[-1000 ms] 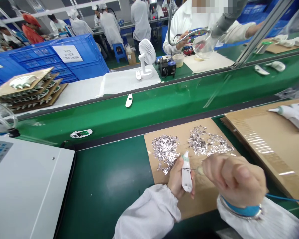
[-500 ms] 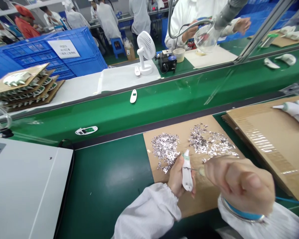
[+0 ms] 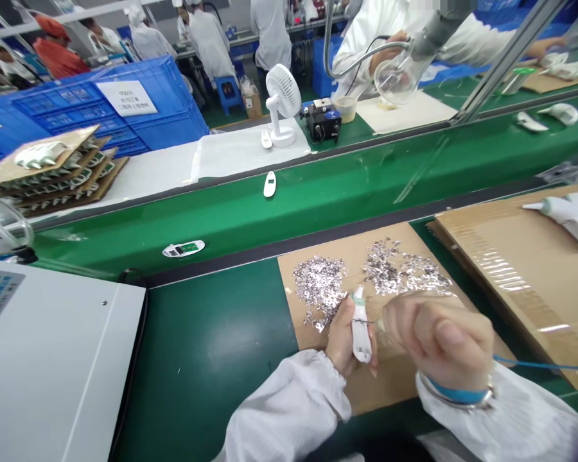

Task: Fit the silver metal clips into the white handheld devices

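Observation:
My left hand is wrapped round a white ear thermometer with a pale green collar. Its narrow tip points away from me. My right hand, blurred, is closed on a thin-shafted hand tool with a pale yellow handle, like a screwdriver. The shaft lies across the upper part of the thermometer; whether it touches is hard to tell. Under both hands is a cardboard sheet. Small shiny metal pieces form one pile beyond my left hand, and more metal pieces spread beyond my right hand.
Stacked cardboard on the right carries white thermometers. A grey-white machine box fills the left. Housing parts lie on the green belt. A fan and a co-worker are across it.
My right hand has shifted slightly left, nearer the thermometer. Housing parts on the belt's left have moved right. The co-worker's arm now reaches farther right.

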Available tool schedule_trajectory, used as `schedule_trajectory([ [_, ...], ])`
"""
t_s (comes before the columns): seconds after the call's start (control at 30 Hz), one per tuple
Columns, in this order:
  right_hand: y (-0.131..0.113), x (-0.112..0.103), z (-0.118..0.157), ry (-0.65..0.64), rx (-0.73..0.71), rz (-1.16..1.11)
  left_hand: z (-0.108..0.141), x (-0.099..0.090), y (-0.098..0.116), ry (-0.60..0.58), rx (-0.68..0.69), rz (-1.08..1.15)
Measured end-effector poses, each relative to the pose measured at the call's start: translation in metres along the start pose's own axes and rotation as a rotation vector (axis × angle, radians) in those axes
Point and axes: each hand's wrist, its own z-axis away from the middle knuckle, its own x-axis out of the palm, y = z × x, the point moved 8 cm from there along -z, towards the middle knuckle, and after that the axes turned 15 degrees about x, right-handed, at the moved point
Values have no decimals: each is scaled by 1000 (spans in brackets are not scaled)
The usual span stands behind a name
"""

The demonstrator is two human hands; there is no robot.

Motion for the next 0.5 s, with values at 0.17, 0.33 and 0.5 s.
schedule_trajectory([
  [0.17, -3, -52, -4, 285, 199, -84, 2, 1, 5, 16, -11, 4],
  [0.33, 78, -50, 39, -37, 835, 608, 2, -2, 18, 107, 192, 40],
  [0.5, 102, -57, 52, 43, 799, 743, 2, 2, 20, 3, 200, 37],
])
